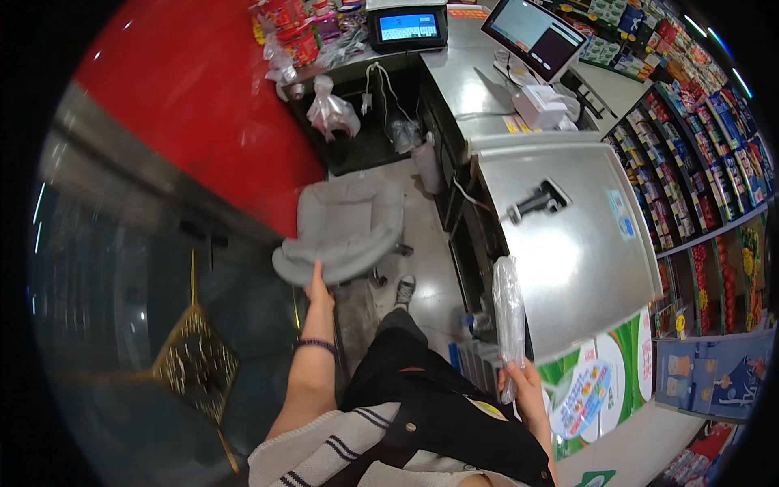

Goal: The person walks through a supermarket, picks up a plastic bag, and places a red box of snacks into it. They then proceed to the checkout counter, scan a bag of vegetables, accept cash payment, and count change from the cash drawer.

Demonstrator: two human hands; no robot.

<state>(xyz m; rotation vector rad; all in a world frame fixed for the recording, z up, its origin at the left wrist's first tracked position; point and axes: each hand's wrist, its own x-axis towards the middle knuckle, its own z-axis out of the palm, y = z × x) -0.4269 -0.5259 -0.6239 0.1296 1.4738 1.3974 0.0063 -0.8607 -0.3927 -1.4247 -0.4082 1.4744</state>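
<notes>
My left hand [317,291] is on the top edge of the backrest of a grey swivel chair [341,237], with one finger along the near side; the other fingers are mostly hidden. In my right hand [524,386] is the lower end of a long roll of clear plastic film or bags [509,304]. The roll points away from me along the left edge of the steel checkout counter [566,268]. A black handheld barcode scanner [538,201] lies on that counter, beyond the roll.
A red panel [201,122] and dark glass door [122,341] stand at left. Ahead, a scale with a screen [408,30] and a tilted monitor [535,36] sit on the counter. Plastic bags [331,112] and white cables [383,85] hang below. Product racks [688,170] line the right.
</notes>
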